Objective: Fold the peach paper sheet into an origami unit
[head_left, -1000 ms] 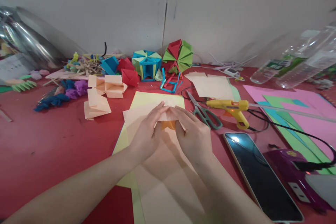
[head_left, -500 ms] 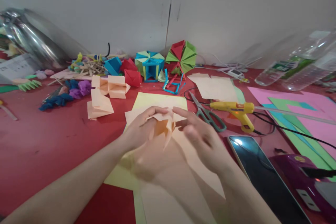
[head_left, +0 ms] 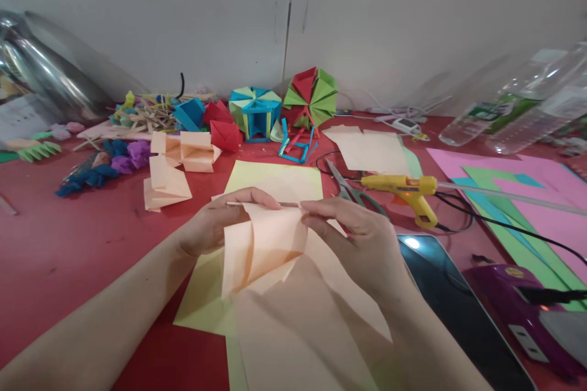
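A folded peach paper piece [head_left: 275,235] is held up between both hands, its layers spread toward me. My left hand [head_left: 220,220] grips its upper left edge between thumb and fingers. With thumb and index finger, my right hand [head_left: 351,235] pinches the upper right corner. Beneath them lie peach sheets [head_left: 293,330] on yellow paper [head_left: 206,299]. Folded peach pieces [head_left: 167,183] stand to the left of the hands.
Scissors [head_left: 343,186], a yellow glue gun [head_left: 403,186] and a phone [head_left: 458,311] lie to the right, near a purple power socket [head_left: 509,305]. Paper models [head_left: 257,113] stand at the back. Bottles [head_left: 486,113] are back right, a metal jug [head_left: 55,73] back left.
The peach paper has turned and opened out, showing a broad face. My right fingers have closed on its corner, and my left hand has shifted left. The view has moved slightly.
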`<control>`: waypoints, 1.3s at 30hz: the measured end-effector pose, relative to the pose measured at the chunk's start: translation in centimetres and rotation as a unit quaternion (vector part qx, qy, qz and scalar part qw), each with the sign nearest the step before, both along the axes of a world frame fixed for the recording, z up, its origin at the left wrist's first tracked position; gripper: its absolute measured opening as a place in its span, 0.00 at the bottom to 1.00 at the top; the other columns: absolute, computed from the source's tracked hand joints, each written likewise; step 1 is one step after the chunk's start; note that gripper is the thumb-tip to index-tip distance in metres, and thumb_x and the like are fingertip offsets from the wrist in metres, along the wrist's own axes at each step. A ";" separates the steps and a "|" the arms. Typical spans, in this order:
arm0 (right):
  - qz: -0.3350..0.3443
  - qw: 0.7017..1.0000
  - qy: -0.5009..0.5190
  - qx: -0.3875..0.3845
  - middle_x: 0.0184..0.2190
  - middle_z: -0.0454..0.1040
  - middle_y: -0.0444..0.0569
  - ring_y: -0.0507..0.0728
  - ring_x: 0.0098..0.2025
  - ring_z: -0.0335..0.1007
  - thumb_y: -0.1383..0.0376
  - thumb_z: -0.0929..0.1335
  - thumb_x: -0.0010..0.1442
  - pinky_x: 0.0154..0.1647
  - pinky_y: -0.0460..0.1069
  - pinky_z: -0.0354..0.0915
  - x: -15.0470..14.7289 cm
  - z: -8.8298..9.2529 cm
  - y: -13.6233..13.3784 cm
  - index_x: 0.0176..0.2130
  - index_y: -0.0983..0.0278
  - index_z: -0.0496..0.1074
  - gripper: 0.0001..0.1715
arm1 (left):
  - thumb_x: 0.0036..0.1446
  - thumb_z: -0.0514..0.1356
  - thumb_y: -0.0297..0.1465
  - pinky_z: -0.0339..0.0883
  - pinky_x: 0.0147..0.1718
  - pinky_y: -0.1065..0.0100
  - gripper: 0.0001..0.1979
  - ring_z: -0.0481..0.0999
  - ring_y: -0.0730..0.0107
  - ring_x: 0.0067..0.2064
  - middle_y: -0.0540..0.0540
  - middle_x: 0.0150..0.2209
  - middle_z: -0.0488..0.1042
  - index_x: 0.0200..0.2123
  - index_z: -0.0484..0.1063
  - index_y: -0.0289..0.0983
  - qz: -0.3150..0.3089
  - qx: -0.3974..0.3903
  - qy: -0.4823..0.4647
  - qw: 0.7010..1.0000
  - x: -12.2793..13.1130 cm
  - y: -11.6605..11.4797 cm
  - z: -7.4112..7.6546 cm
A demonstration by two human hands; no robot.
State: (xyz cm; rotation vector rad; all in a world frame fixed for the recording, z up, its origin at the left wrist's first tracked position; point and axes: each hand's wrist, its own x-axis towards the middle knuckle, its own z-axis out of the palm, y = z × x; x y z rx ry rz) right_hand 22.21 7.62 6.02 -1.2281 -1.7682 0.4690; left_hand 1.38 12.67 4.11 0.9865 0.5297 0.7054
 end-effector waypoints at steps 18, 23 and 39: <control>0.021 1.000 -0.008 -0.012 0.30 0.78 0.44 0.48 0.32 0.74 0.73 0.70 0.53 0.34 0.40 0.67 0.0 0.3 -0.3 0.33 0.63 0.77 0.07 | 0.49 0.60 0.27 0.67 0.40 0.64 0.14 0.76 0.56 0.42 0.43 0.39 0.78 0.41 0.76 0.38 -0.028 -0.036 0.031 0.998 -0.2 0.4 -0.2; 0.046 0.999 -0.003 -0.009 0.30 0.78 0.45 0.50 0.32 0.73 0.71 0.70 0.54 0.34 0.43 0.67 0.0 0.2 -0.2 0.33 0.63 0.77 0.05 | 0.54 0.58 0.33 0.67 0.41 0.63 0.14 0.75 0.56 0.43 0.40 0.44 0.76 0.43 0.76 0.37 -0.056 0.044 0.059 0.996 -0.4 0.8 -0.2; 0.112 0.992 -0.056 0.007 0.35 0.72 0.48 0.53 0.36 0.71 0.70 0.67 0.56 0.36 0.47 0.68 0.3 -0.3 0.1 0.42 0.56 0.76 0.14 | 0.52 0.60 0.30 0.65 0.40 0.65 0.12 0.75 0.60 0.40 0.42 0.41 0.77 0.42 0.75 0.38 -0.027 0.079 0.113 0.990 -0.4 0.5 -0.1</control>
